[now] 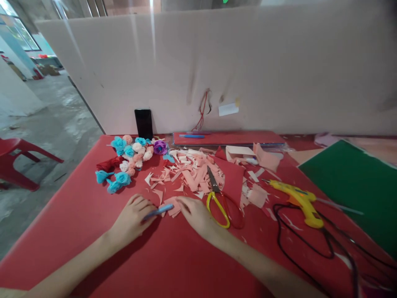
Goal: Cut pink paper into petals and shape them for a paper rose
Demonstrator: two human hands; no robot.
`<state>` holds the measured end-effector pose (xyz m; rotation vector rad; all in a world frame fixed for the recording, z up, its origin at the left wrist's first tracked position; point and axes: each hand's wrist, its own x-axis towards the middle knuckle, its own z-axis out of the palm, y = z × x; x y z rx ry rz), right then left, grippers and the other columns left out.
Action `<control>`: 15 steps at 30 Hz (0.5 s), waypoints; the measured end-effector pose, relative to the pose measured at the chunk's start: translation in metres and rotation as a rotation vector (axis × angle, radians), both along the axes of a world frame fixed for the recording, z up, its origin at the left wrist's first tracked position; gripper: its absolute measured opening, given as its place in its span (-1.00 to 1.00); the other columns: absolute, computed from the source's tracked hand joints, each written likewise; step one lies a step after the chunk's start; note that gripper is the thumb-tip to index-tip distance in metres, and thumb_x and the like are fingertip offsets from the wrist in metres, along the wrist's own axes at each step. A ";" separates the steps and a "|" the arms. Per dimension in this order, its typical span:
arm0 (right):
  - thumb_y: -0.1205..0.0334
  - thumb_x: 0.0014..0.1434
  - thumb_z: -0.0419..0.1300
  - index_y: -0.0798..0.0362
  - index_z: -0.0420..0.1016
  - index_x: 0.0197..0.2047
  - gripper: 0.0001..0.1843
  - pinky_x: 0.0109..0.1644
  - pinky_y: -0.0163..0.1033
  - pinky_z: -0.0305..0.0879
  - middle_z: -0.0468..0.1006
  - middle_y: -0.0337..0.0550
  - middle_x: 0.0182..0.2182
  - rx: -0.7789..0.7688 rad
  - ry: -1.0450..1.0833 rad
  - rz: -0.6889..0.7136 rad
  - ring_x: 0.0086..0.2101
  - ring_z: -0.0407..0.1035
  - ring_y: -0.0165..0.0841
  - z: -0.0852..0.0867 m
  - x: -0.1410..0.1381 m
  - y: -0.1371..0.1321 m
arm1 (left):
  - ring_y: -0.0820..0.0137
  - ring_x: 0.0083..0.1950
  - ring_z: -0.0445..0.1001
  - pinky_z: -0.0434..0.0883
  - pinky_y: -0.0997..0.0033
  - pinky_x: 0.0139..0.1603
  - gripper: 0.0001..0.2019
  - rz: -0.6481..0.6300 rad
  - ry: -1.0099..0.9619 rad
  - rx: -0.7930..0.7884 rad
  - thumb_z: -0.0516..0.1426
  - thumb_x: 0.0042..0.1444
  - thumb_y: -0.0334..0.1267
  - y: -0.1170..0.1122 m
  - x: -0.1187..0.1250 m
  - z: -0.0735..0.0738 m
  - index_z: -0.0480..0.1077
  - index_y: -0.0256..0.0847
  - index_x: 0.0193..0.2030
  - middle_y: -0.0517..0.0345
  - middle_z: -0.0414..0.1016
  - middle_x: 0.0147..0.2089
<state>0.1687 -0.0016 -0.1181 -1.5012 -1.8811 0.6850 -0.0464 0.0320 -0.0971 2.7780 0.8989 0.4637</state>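
Observation:
My left hand (136, 215) is closed around a blue pen (159, 210), which points to the right just above the red tabletop. Close beside it, my right hand (198, 215) has its fingers together on a small piece of pink crepe paper (173, 203). Some of that paper lies under the pen's tip, and its far edge is hidden by the fingers. Scissors (214, 188) with yellow and red handles lie just beyond my right hand. Past both hands spreads a heap of pink paper scraps (192, 169).
Paper flowers (122, 179) in blue, white, pink and purple are bunched at the left, before a black phone (144, 123) leaning on the white panel (155, 74). At the right lie a yellow glue gun (297, 198), its black cord (281, 238) and a green sheet (347, 182).

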 end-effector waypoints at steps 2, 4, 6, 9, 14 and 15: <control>0.37 0.17 -0.07 0.08 0.46 -0.19 -0.71 -0.20 -0.22 0.33 0.57 -0.06 -0.26 -0.009 -0.017 0.006 -0.25 0.46 -0.27 -0.001 0.002 0.003 | 0.38 -0.29 0.31 0.21 0.32 -0.18 -0.84 0.031 0.001 0.013 0.00 0.14 -0.33 -0.001 -0.004 -0.004 0.37 -0.16 -0.20 0.14 0.46 -0.31; 0.38 0.18 -0.07 0.06 0.47 -0.18 -0.70 -0.23 -0.26 0.34 0.58 -0.09 -0.28 -0.015 -0.030 0.014 -0.28 0.47 -0.31 -0.001 0.003 0.004 | 0.38 -0.29 0.31 0.21 0.33 -0.19 -0.84 0.057 0.004 0.023 0.01 0.13 -0.32 -0.003 -0.007 -0.007 0.38 -0.16 -0.20 0.14 0.45 -0.33; 0.42 0.14 -0.05 0.02 0.48 -0.15 -0.68 -0.24 -0.29 0.34 0.59 -0.13 -0.28 -0.018 -0.044 0.024 -0.28 0.47 -0.33 0.000 0.004 0.004 | 0.38 -0.30 0.31 0.21 0.33 -0.19 -0.85 0.066 0.003 0.024 0.02 0.12 -0.31 -0.004 -0.008 -0.009 0.38 -0.16 -0.19 0.14 0.45 -0.35; 0.49 0.06 -0.01 -0.05 0.47 -0.11 -0.59 -0.26 -0.30 0.35 0.59 -0.19 -0.29 -0.028 -0.068 0.040 -0.31 0.48 -0.33 0.001 0.006 0.002 | 0.38 -0.31 0.31 0.21 0.33 -0.19 -0.85 0.065 -0.003 0.020 0.02 0.12 -0.32 -0.003 -0.009 -0.011 0.38 -0.17 -0.20 0.14 0.45 -0.36; 0.50 0.02 0.00 0.01 0.50 -0.15 -0.60 -0.25 -0.25 0.34 0.60 -0.12 -0.31 -0.051 -0.083 0.013 -0.33 0.47 -0.30 -0.002 0.007 -0.002 | 0.39 -0.31 0.31 0.20 0.33 -0.18 -0.85 0.060 -0.020 0.021 0.01 0.14 -0.32 -0.004 -0.009 -0.010 0.38 -0.15 -0.20 0.16 0.46 -0.34; 0.49 0.02 0.00 0.02 0.51 -0.16 -0.61 -0.24 -0.24 0.34 0.60 -0.10 -0.32 -0.055 -0.079 0.004 -0.33 0.47 -0.29 -0.003 0.007 -0.002 | 0.39 -0.30 0.32 0.20 0.33 -0.18 -0.85 0.058 -0.024 0.022 0.02 0.14 -0.32 -0.004 -0.009 -0.010 0.38 -0.15 -0.20 0.16 0.47 -0.34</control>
